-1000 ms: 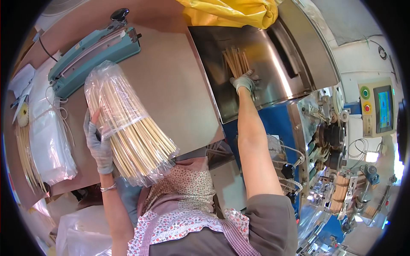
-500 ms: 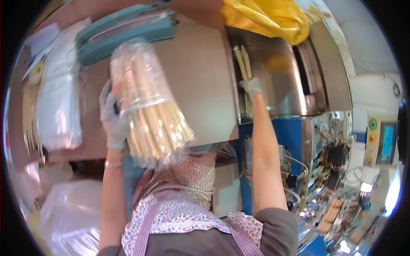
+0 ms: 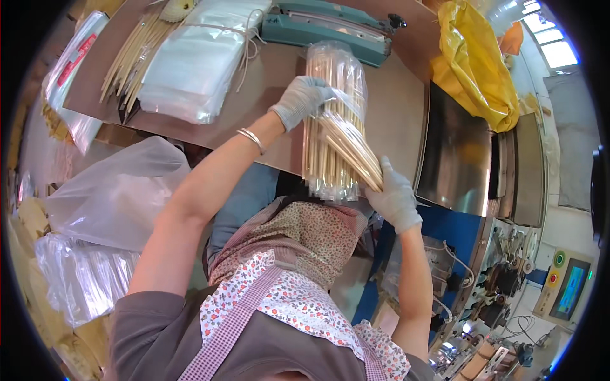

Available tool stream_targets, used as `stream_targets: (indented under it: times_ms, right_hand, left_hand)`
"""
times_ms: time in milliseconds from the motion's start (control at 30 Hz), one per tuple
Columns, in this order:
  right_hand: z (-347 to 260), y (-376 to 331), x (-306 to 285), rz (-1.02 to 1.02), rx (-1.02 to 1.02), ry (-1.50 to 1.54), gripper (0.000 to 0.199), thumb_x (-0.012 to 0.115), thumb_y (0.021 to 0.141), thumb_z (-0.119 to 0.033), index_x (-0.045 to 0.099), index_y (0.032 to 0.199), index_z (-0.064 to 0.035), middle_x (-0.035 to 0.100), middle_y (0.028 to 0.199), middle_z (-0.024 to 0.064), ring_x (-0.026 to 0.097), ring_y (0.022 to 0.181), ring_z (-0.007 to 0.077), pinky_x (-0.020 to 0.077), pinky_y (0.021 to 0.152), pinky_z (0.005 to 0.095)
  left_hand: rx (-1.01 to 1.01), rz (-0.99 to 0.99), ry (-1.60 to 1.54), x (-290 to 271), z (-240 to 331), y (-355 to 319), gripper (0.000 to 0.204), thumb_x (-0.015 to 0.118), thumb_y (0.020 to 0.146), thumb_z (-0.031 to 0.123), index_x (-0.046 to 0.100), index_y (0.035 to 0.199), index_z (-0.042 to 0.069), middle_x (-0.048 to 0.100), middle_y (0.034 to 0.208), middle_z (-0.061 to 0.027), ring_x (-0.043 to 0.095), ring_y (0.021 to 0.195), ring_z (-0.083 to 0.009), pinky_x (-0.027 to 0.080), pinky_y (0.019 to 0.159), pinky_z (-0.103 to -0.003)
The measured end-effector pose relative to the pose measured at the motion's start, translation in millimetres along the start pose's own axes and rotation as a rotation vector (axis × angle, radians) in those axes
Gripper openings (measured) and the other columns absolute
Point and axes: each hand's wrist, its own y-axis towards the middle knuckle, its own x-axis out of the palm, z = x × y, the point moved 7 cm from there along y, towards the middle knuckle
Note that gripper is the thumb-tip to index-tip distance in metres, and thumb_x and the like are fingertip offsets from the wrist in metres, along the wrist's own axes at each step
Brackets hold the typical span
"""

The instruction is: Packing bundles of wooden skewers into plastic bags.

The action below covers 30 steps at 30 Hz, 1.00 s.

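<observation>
A clear plastic bag of chopsticks (image 3: 321,152) lies in front of me, over the table's near edge. My left hand (image 3: 302,101), in a white glove, grips the bag's left side near its middle; its fingertips are partly hidden at the plastic. A slanting bundle of loose chopsticks (image 3: 348,145) lies across the bag's front, upper ends near my left fingers. My right hand (image 3: 395,195), also gloved, is closed round the lower right ends of that bundle. Whether those sticks are inside the plastic or on top of it, I cannot tell.
A teal bag sealer (image 3: 327,28) stands behind the bag. Left of it lie a tied stack of clear bags (image 3: 187,70) and loose sticks (image 3: 130,57). At right are a steel tray (image 3: 454,152), a yellow bag (image 3: 476,63) and a machine with a control panel (image 3: 565,286).
My right hand has left the steel tray, bringing the chopsticks from there to the bag. The bag is now more upright in my left hand, and the view has swung left.
</observation>
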Motion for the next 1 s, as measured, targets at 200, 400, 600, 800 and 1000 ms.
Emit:
stream_targets:
  times_ms: [200,400,600,800,1000]
  right_hand:
    - [-28,-2,-9,-0.106,0.212,0.110,0.070,0.062,0.075,-0.023,0.035,0.135,0.0002,0.061,0.097,0.0313,0.057,0.095,0.0465,0.0457,0.082,0.0500]
    - [-74,62,-18,0.192,-0.160,0.616,0.069,0.067,0.080,-0.021,0.035,0.136,0.0015,0.062,0.108,0.0229,0.060,0.101,0.0368,0.0460,0.087,0.0401]
    - [-27,95,29,0.105,-0.161,0.691,0.035,0.064,0.085,-0.008,0.058,0.118,0.0012,0.066,0.097,0.0074,0.060,0.090,0.0136,0.0471,0.080,0.0251]
    - [-72,91,51,0.345,-0.346,0.336,0.024,0.058,0.083,-0.013,0.059,0.105,-0.0016,0.062,0.081,0.0241,0.060,0.078,0.0417,0.0484,0.066,0.0426]
    - [-95,-141,115,-0.174,-0.672,0.177,0.035,0.062,0.074,-0.017,0.057,0.105,-0.0010,0.055,0.067,0.0154,0.055,0.054,0.0347,0.0444,0.051,0.0421]
  left_hand:
    - [0.791,0.193,0.734,40,51,-59,0.015,0.066,0.082,0.013,0.070,0.094,0.006,0.068,0.071,-0.0093,0.064,0.061,-0.0133,0.050,0.057,-0.028]
    - [0.578,0.407,0.571,-25,31,-81,0.016,0.069,0.077,0.013,0.066,0.093,0.009,0.064,0.075,-0.0094,0.063,0.065,-0.0273,0.050,0.059,-0.035]
    - [0.602,0.539,0.769,-90,5,-123,0.017,0.066,0.076,0.004,0.062,0.092,0.005,0.062,0.084,-0.0117,0.063,0.075,-0.0280,0.051,0.065,-0.035]
    - [0.518,0.451,0.384,-99,-1,-131,0.003,0.064,0.081,0.002,0.065,0.083,0.001,0.063,0.074,-0.0130,0.062,0.065,-0.0251,0.050,0.065,-0.032]
    - [0.403,-0.325,0.691,-61,-63,-281,0.005,0.065,0.073,0.008,0.062,0.075,0.005,0.060,0.070,-0.0122,0.062,0.066,-0.0225,0.050,0.063,-0.032]
